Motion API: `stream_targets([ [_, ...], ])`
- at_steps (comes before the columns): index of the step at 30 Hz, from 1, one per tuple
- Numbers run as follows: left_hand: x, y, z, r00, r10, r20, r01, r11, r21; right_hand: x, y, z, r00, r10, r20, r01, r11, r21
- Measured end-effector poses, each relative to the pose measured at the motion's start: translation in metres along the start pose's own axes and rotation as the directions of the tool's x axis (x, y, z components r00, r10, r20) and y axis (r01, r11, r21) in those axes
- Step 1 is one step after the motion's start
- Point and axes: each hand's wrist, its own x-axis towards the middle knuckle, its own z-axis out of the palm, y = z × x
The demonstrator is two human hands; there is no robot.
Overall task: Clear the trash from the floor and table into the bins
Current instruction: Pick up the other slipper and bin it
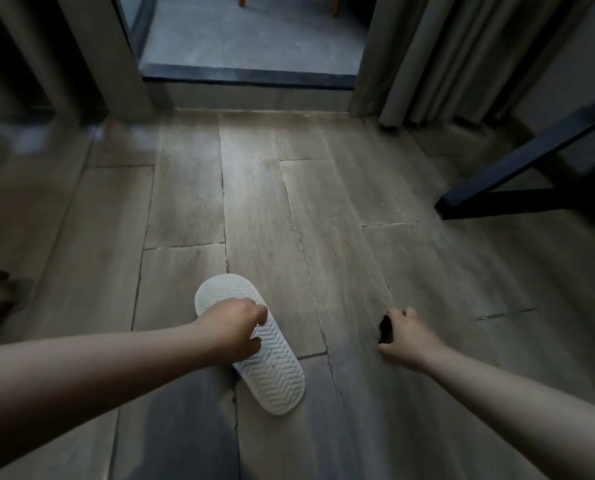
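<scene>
left hand: clamped on white slipper, sole up | right hand: closed around small dark scrap | tip: keep both grips firm until reaching bins

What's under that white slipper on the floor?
The white slipper lies sole-up on the wooden floor, with the left hand closed over its edge. Its underside, and anything beneath it, is hidden. The right hand grips something small and dark.
</scene>
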Motion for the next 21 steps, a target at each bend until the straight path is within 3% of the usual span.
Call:
stream_targets([
  [6, -0.007, -0.002, 0.000, 1.000, -0.030, 0.002, 0.030, 1.000, 0.003, 0.008, -0.005, 0.022, 0.996, -0.008, 0.086, 0.007, 1.000, 0.013],
  [14, -0.010, -0.019, 0.005, 0.999, -0.053, 0.011, 0.053, 0.999, -0.011, 0.007, -0.059, 0.052, 0.966, -0.259, 0.022, 0.258, 0.965, 0.042],
  [21, -0.020, -0.042, 0.008, 0.992, -0.125, -0.003, 0.125, 0.991, -0.048, 0.004, -0.097, 0.066, 0.951, -0.301, 0.065, 0.294, 0.950, 0.103],
])
